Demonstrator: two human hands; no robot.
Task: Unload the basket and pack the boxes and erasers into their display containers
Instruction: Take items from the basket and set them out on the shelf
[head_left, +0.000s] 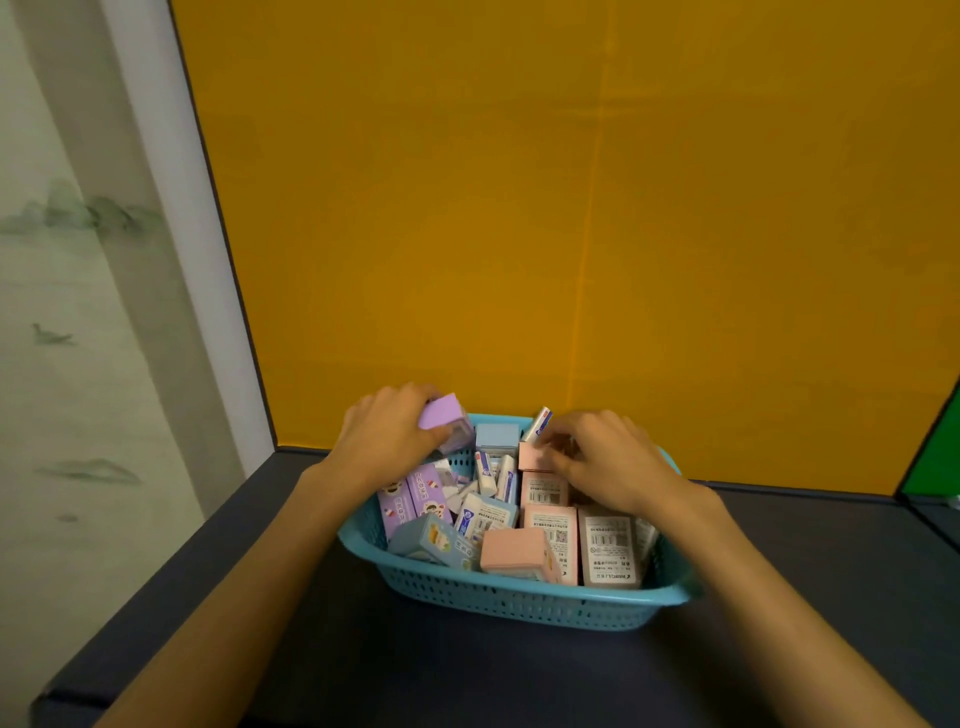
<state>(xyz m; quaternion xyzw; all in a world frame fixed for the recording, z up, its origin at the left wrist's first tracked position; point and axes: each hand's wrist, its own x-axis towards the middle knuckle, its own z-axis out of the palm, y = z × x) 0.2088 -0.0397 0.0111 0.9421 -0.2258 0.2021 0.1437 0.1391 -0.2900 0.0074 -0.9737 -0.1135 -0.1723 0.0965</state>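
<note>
Unloading step, basket still nearly full. Teal basket (519, 605) sits on the dark desk (415, 675), centre-near, just in front of the orange backdrop (571, 208). Left hand (387, 434) has its fingers wrapped round a purple box (445, 415) at the far-left rim, lifted clear above the pile. Right hand (605, 457) is curled down over the far-right side, fingertips pinching a pink box (535, 457); a white eraser (537, 423) stands up just behind it, and I can't tell whether the fingers also touch it. Rest of the load is a loose jumble: purple boxes at left, a blue box (434, 540) near-left, pink boxes (514, 556) and barcode-side boxes near-right, sleeved erasers (493, 473) tangled mid-basket. No display containers in view, so my guess is they're off to one side. Advice: lift straight up, one item per hand, so neighbours don't topple; clear the big boxes first, since the small erasers will likely settle to the bottom and get easier to scoop; sort by colour on the way out. Basket is light, may slide if tugged.
</note>
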